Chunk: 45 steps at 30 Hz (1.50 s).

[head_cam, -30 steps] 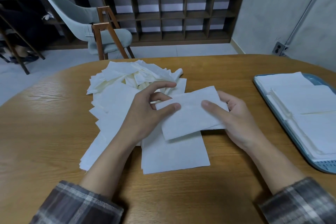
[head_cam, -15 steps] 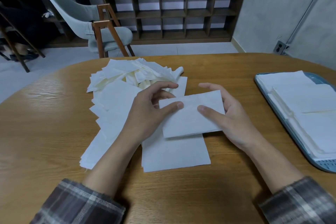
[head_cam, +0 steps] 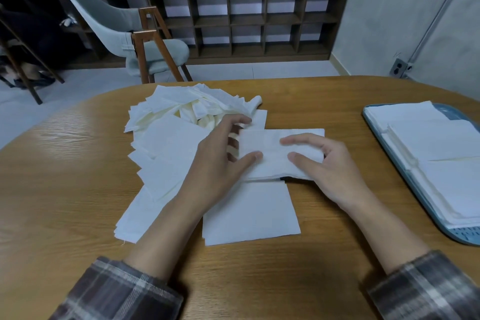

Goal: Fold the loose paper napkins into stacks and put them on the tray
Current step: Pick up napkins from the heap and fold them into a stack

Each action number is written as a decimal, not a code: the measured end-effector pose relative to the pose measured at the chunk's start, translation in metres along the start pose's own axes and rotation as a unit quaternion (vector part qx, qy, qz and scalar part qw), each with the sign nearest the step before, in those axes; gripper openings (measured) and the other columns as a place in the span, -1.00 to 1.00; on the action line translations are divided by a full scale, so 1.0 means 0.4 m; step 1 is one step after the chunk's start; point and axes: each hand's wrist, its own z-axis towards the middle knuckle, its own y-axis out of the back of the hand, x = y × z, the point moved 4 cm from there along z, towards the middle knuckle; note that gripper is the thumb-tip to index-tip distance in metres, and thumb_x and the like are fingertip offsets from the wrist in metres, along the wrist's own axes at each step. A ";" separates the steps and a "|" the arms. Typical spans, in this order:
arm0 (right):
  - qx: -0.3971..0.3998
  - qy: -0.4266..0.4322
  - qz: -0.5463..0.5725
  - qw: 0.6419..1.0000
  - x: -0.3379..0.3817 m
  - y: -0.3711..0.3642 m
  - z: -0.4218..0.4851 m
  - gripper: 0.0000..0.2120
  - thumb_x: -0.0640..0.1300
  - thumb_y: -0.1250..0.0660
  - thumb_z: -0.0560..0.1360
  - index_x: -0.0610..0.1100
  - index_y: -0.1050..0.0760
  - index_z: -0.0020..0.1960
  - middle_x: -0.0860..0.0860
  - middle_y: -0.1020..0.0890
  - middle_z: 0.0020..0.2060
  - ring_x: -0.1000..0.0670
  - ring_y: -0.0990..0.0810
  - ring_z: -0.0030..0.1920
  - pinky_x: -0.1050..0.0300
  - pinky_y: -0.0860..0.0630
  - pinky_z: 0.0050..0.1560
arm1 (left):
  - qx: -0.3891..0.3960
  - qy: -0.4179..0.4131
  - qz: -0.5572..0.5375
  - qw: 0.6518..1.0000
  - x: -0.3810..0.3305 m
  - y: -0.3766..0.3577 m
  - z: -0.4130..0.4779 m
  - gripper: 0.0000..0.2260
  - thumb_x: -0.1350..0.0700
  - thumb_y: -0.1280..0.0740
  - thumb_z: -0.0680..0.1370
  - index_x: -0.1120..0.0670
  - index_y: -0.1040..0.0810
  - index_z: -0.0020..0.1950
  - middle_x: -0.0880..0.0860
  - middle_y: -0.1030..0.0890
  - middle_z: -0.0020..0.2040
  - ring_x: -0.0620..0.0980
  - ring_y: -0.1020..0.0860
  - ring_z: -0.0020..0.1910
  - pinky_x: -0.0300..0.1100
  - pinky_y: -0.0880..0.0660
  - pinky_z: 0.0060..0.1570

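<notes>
A white paper napkin [head_cam: 270, 148] is half folded between my hands, held just above the table. My left hand [head_cam: 220, 166] pinches its left end, thumb on top. My right hand [head_cam: 327, 166] grips its right end, with thumb and forefinger lying over the fold. Under it lies a flat napkin [head_cam: 249, 213]. A heap of loose napkins [head_cam: 187, 122] spreads out behind and to the left. The blue tray [head_cam: 389, 161] at the right edge carries stacks of folded napkins [head_cam: 441, 158].
The round wooden table [head_cam: 65, 189] fills the foreground. Beyond its far edge stand a grey chair [head_cam: 124, 31] and a low dark shelf unit [head_cam: 259, 18] with potted plants on top. A grey wall rises at the right.
The napkin has been folded over into a narrower strip. My right forefinger now lies over its top, and both hands have drawn closer together.
</notes>
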 end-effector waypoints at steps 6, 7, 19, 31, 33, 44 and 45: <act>-0.083 -0.004 -0.038 0.996 -0.026 0.034 0.015 -0.74 -0.32 -0.41 0.60 -0.01 -0.73 0.13 0.27 -0.71 0.11 0.44 -0.54 0.20 0.64 -0.29 0.14 | 0.212 -0.037 0.105 0.971 0.012 -0.035 -0.015 -0.67 -0.13 -0.63 0.43 -0.15 -0.59 0.08 -0.18 -0.60 0.01 -0.13 -0.56 -0.04 -0.23 -0.50 -0.09; -0.082 -0.003 -0.040 0.996 -0.026 0.033 0.015 -0.74 -0.31 -0.41 0.60 0.00 -0.73 0.13 0.28 -0.71 0.11 0.45 -0.53 0.20 0.65 -0.28 0.14 | 0.230 -0.036 0.110 0.966 0.014 -0.040 -0.018 -0.70 -0.14 -0.63 0.42 -0.14 -0.63 0.05 -0.16 -0.61 -0.04 -0.13 -0.56 -0.06 -0.24 -0.49 -0.11; -0.074 0.003 -0.042 0.996 -0.023 0.025 0.013 -0.72 -0.32 -0.40 0.60 0.02 -0.72 0.12 0.29 -0.71 0.11 0.45 -0.53 0.21 0.63 -0.28 0.15 | 0.204 -0.071 0.075 0.974 -0.002 -0.092 -0.034 -0.94 0.02 -0.54 0.56 -0.07 -0.69 -0.06 -0.16 -0.62 -0.06 -0.17 -0.58 -0.05 -0.22 -0.50 -0.04; 0.063 0.040 0.043 0.996 0.021 -0.012 -0.010 -0.79 0.02 -0.44 0.60 -0.09 -0.74 0.08 0.08 -0.77 0.03 0.12 -0.70 0.15 0.33 -0.50 0.15 | 0.032 -0.042 -0.109 0.993 -0.041 -0.031 -0.020 -0.93 0.11 -0.58 0.52 0.03 -0.72 -0.05 -0.09 -0.71 -0.16 -0.06 -0.65 -0.17 -0.27 -0.49 -0.15; 0.073 0.016 0.056 0.996 0.015 -0.023 -0.013 -0.86 -0.07 -0.45 0.60 -0.11 -0.75 0.05 0.03 -0.78 -0.03 0.06 -0.73 0.04 0.25 -0.56 0.04 | 0.026 -0.027 -0.114 0.993 -0.039 -0.025 -0.019 -0.88 0.10 -0.60 0.49 0.02 -0.72 -0.02 -0.10 -0.70 -0.17 -0.10 -0.65 -0.14 -0.38 -0.46 -0.11; 0.063 -0.040 0.110 0.991 0.012 -0.017 -0.010 -0.75 -0.12 -0.48 0.56 0.03 -0.65 0.23 0.02 -0.74 0.05 0.03 -0.71 0.03 0.21 -0.60 -0.02 | 0.036 0.064 -0.140 0.987 -0.002 0.018 0.006 -0.80 0.10 -0.60 0.50 -0.07 -0.72 0.08 -0.04 -0.74 -0.13 -0.07 -0.69 0.03 0.10 -0.60 0.11; 0.074 -0.038 0.115 0.990 0.014 -0.021 -0.012 -0.67 -0.13 -0.48 0.56 0.07 -0.61 0.30 0.02 -0.74 0.07 0.03 -0.72 0.05 0.21 -0.60 -0.01 | 0.034 0.068 -0.146 0.986 -0.002 0.015 0.006 -0.81 0.10 -0.60 0.50 -0.07 -0.72 0.07 -0.03 -0.74 -0.14 -0.06 -0.69 0.01 0.15 -0.61 0.10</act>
